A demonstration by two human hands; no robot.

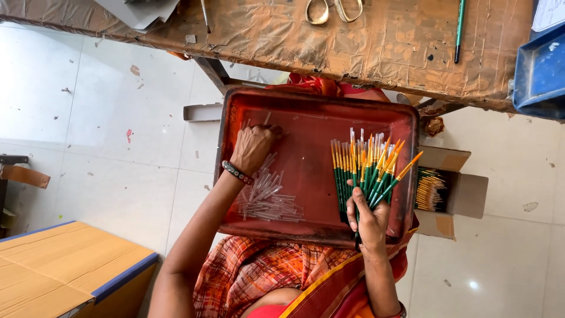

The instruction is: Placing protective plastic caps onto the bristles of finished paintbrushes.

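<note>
The right hand [371,221] grips a fanned bunch of green-handled paintbrushes [368,168] at the red tray's [318,106] 3 o'clock. The left hand [254,147], fingers curled, pinches among clear plastic caps [268,197] at 9 o'clock — best picked singly, bristles kept aligned.

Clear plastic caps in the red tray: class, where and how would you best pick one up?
A judgement: take a clear plastic cap by its long sides, pinched between fingertips from above. The caps lie flat and loose on the red tray, so the top is open. The left hand already reaches there; the right hand holds paintbrushes.
</note>
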